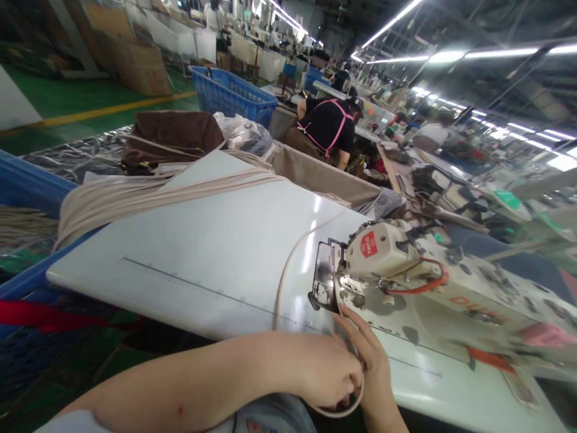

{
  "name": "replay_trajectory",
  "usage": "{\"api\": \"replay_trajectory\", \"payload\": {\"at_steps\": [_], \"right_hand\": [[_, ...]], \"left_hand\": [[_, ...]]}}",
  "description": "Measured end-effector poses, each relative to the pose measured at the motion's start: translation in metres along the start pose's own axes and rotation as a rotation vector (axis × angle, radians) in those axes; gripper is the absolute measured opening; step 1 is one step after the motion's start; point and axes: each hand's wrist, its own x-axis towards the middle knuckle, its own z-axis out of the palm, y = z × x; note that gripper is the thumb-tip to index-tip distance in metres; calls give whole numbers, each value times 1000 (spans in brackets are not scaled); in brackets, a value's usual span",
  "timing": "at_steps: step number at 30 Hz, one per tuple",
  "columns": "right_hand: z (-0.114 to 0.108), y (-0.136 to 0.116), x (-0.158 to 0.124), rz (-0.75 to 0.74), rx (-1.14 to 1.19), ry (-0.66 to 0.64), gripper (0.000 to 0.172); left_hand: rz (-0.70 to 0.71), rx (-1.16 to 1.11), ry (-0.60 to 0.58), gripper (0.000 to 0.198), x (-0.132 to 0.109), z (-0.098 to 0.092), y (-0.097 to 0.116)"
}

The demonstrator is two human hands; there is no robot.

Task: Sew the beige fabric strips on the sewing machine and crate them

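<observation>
A thin beige strap [335,287] runs from under the presser area of a white sewing machine [378,255] toward me. My right hand [370,355] lies just in front of the machine's metal plate, its long fingers against the strap, guiding it between them. Crossing from the left, my left hand [331,374] is curled closed beside the right palm, where the strap bends into a loop below both hands. Its fingertips are partly hidden, but the strap appears to pass into its grip. Another length of strap curves over the white tabletop [216,240] left of the machine.
A bundle of beige straps [135,198] drapes over the table's left end, beside a blue crate [27,180]. Beyond the table stand a fabric-lined bin [315,168], brown bags [174,135] and a blue basket [234,96]. A co-worker [331,126] bends over behind the bin.
</observation>
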Motion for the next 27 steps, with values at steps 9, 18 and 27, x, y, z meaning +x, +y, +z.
{"api": "replay_trajectory", "payload": {"at_steps": [9, 18, 27], "right_hand": [[17, 2, -8, -105, -189, 87, 39], [16, -1, -10, -91, -225, 63, 45], [15, -2, -9, -88, -202, 53, 46]], "left_hand": [[-152, 482, 400, 22, 56, -95, -32], [-81, 511, 612, 22, 124, -131, -60], [-37, 233, 721, 32, 162, -143, -77]]}}
